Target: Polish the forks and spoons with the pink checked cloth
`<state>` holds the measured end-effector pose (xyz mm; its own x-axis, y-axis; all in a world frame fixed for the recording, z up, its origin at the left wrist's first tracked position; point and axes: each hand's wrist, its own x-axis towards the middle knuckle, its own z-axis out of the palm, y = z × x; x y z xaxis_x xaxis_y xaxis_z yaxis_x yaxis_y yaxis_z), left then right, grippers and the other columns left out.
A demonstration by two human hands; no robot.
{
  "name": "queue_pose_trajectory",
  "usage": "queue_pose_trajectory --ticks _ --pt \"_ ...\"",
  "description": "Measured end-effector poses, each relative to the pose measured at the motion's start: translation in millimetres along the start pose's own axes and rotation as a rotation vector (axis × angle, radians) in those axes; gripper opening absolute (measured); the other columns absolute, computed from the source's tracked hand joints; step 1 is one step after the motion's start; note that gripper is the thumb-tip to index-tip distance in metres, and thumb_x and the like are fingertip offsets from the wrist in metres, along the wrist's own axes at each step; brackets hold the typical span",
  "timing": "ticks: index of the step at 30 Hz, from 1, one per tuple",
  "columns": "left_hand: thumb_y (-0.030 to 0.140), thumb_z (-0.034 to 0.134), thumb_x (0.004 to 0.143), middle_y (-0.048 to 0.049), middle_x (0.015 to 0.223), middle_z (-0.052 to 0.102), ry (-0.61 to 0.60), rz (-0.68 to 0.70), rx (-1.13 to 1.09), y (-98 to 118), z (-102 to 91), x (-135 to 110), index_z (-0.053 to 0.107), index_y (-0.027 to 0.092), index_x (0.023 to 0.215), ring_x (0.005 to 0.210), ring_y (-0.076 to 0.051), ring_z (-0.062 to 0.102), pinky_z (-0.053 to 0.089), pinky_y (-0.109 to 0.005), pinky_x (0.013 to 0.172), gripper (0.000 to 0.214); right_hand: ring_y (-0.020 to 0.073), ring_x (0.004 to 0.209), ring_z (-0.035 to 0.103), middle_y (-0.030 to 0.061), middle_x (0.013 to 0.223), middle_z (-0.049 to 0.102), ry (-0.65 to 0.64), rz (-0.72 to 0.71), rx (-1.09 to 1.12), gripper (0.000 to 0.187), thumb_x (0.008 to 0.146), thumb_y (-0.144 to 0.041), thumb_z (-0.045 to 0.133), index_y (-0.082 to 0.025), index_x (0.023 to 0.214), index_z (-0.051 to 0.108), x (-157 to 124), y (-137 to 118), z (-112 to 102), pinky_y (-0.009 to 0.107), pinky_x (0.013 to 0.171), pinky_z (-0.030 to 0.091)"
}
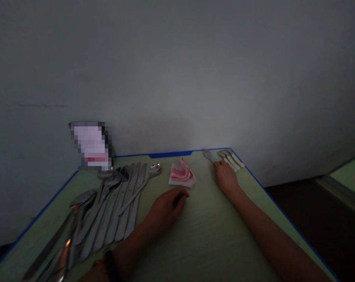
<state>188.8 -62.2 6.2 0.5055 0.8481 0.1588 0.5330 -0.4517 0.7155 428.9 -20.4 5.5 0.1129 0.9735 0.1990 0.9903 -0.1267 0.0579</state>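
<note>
My left hand rests on the green table with its fingers curled loosely, holding nothing I can see, just short of a folded pink and white cloth. My right hand reaches to the far right corner, where its fingertips close on the handle of a spoon. Right of that spoon lie white-handled forks side by side.
A row of several steel spoons and knives covers the table's left side. A blurred card stands at the back left against the grey wall. The table has a blue edge; another table corner shows far right.
</note>
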Motion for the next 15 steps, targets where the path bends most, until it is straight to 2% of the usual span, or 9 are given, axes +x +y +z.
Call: queue_pose_trajectory --ticks 6,15 --pt "0.024 0.044 0.084 -0.0019 0.082 0.065 -0.002 0.000 -0.005 2.9 -1.5 -0.8 0.060 0.019 0.091 0.071 -0.015 0.058 0.042 -0.025 0.065 0.018 0.0256 0.094 0.059 0.0198 0.100 0.059 -0.063 0.053 -0.075 0.032 0.086 -0.004 0.031 -0.007 0.101 0.059 -2.2 -12.5 -13.2 0.032 0.071 0.045" --pt "0.023 0.044 0.084 -0.0026 0.083 0.066 -0.005 0.007 0.021 2.2 0.5 -2.2 0.062 0.019 0.091 0.073 -0.016 0.058 0.043 -0.025 0.067 0.020 0.0273 0.092 0.061 0.0219 0.101 0.058 -0.079 0.079 -0.058 0.034 0.087 -0.005 0.028 -0.005 0.104 0.057 3.5 -22.8 -18.1 0.033 0.069 0.048"
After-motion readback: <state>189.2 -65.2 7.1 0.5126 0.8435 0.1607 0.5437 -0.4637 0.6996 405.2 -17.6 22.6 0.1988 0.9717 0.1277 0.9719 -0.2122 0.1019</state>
